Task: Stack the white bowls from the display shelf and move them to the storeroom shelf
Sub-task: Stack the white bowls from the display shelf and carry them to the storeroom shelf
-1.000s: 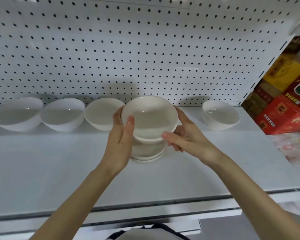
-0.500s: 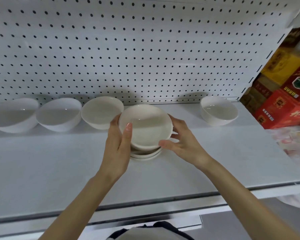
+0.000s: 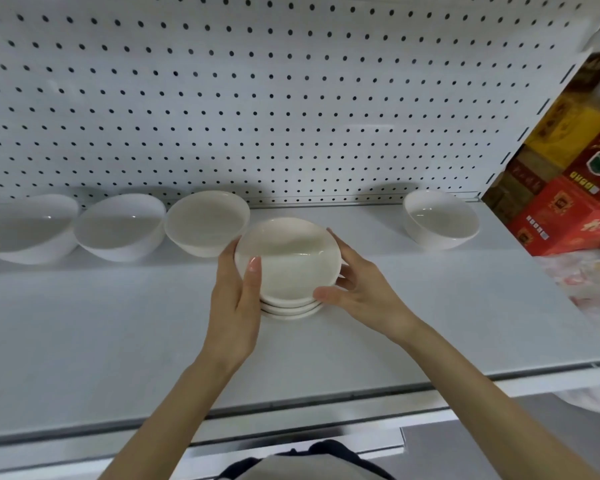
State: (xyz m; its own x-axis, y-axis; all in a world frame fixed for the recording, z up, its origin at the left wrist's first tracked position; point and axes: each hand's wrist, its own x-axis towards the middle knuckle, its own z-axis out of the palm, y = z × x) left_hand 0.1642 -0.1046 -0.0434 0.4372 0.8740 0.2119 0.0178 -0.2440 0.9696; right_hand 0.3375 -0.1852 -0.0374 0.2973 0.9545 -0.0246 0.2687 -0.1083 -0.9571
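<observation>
Both hands — left (image 3: 238, 299), right (image 3: 357, 294) — clasped the stack (image 3: 288, 271) mid-shelf (image 3: 118, 323). Glazed bowls looked stiff, slippery, breakable — best gripped low, under the bottom rim.

Leftmost bowl (image 3: 25, 230) cut by edge

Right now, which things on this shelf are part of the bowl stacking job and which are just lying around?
Part of the job:
- stack of bowls, held by the left hand and right hand
- three loose bowls to its left
- lone bowl at right
- display shelf

Just lying about:
- red and yellow boxes
- pegboard
</observation>
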